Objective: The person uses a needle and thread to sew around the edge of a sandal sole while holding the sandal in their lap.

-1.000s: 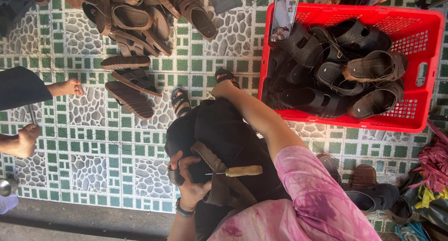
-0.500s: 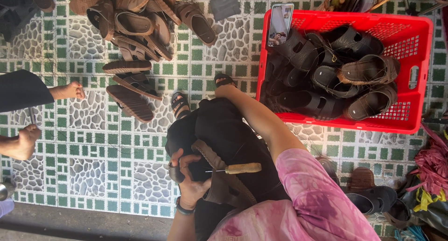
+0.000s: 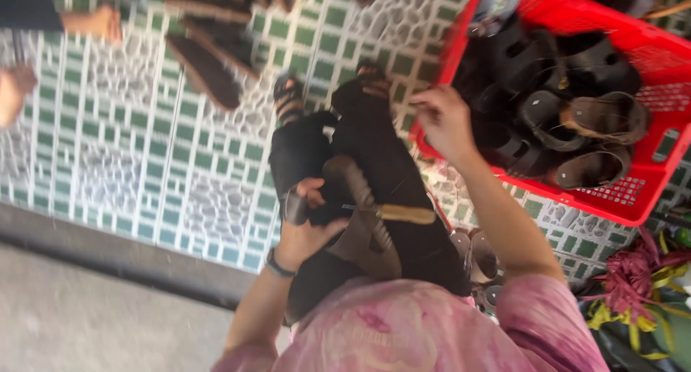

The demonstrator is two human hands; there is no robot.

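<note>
The right hand [image 3: 443, 120] has lifted off the knee — it now hangs half-curled, empty, beside the red basket [image 3: 633, 206]. The left hand [image 3: 309, 224] stays clamped on a brown sandal [image 3: 360, 228] on the lap — its long axis runs from that hand toward the body.

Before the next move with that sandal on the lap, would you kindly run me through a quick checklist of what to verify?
1. Left hand grips the brown sandal on the lap: ok, fingers curl around its strap end.
2. Wooden-handled tool is secured: cannot tell, it lies across the sandal and no hand clearly holds it.
3. Right hand is free: cannot tell, it hovers by the red basket rim, fingers blurred.
4. Basket has sandals within reach: ok, several dark ones lie inside.
5. Loose sandals on the tiled floor stay apart from the feet: ok.
6. Another person's hand stays away from the work: ok, far at the left edge.
</note>
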